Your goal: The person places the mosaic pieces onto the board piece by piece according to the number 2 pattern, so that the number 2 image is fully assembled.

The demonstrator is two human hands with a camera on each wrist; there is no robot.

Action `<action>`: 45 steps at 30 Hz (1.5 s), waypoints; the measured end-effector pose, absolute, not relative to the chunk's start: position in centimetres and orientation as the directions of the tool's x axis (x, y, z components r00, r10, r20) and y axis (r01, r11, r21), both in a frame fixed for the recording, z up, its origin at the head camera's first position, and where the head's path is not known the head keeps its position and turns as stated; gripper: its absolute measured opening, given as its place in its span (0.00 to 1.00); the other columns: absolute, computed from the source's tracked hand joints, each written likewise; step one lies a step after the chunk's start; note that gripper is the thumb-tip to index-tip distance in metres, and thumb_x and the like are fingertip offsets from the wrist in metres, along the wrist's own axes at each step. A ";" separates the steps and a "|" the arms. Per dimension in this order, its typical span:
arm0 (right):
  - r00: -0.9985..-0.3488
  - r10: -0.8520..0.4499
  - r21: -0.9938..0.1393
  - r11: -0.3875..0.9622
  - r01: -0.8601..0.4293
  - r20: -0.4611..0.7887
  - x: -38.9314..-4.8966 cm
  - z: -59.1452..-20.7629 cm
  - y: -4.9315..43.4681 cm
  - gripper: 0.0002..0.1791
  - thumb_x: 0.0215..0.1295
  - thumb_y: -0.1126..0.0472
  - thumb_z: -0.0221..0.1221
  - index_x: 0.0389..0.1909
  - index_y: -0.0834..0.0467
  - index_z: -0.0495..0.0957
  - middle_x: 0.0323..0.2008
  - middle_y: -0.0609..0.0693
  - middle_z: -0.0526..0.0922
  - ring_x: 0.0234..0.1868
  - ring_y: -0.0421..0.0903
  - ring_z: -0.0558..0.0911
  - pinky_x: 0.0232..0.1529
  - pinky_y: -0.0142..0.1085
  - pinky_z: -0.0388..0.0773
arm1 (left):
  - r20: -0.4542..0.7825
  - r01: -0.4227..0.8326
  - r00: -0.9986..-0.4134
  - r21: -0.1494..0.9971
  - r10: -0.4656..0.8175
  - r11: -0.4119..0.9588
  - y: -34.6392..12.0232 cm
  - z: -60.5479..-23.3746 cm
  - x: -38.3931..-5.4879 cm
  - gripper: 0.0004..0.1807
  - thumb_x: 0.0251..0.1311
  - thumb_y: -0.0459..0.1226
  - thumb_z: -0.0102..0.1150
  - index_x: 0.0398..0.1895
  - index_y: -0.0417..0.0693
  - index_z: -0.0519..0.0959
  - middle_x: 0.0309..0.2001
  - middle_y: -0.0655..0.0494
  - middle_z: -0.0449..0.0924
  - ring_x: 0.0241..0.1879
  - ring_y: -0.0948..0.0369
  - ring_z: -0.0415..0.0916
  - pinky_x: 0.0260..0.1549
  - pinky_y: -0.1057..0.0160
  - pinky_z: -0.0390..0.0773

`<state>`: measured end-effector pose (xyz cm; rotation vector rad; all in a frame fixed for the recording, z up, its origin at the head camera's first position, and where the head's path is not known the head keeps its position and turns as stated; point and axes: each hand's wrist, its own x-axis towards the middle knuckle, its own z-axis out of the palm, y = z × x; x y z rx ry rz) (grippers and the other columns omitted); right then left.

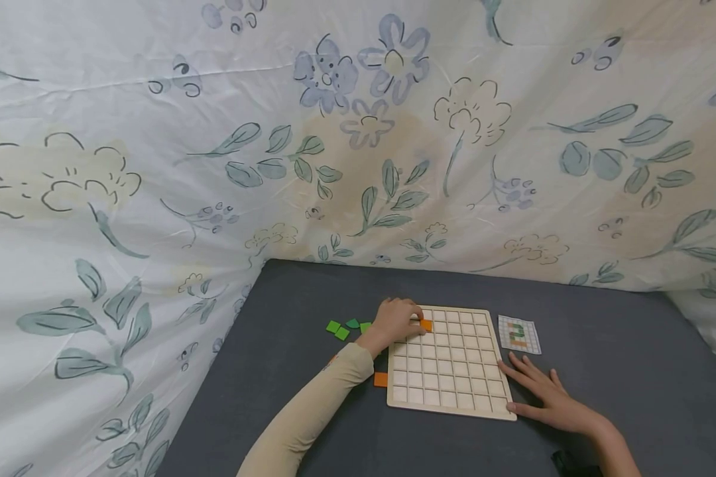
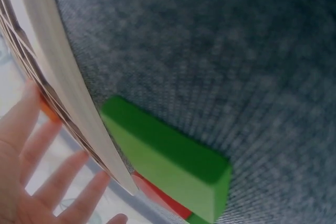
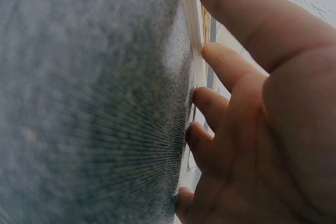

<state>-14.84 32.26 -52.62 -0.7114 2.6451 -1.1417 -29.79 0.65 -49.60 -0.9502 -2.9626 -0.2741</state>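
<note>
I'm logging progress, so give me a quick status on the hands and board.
Left hand pinching an orange tile at the gridded board. Right hand touching the board's right edge. Nothing visibly in the way.

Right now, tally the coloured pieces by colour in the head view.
Bright green pieces: 3, one partly hidden
Darker green piece: 1
Orange pieces: 2
Orange-red sliver by the left sleeve: too hidden, uncounted
Total: 6
</note>
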 end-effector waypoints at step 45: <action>-0.858 -0.512 -0.739 0.561 -0.372 0.044 -14.9 -52.8 32.5 0.38 0.60 0.57 0.60 0.70 0.57 0.55 0.67 0.76 0.44 0.62 0.14 0.29 0.48 0.74 0.18 | -0.035 0.591 -0.768 0.346 0.639 0.729 0.9 -49.3 -30.6 0.12 0.57 0.47 0.61 0.43 0.57 0.80 0.52 0.55 0.70 0.47 0.56 0.68 0.44 0.63 0.72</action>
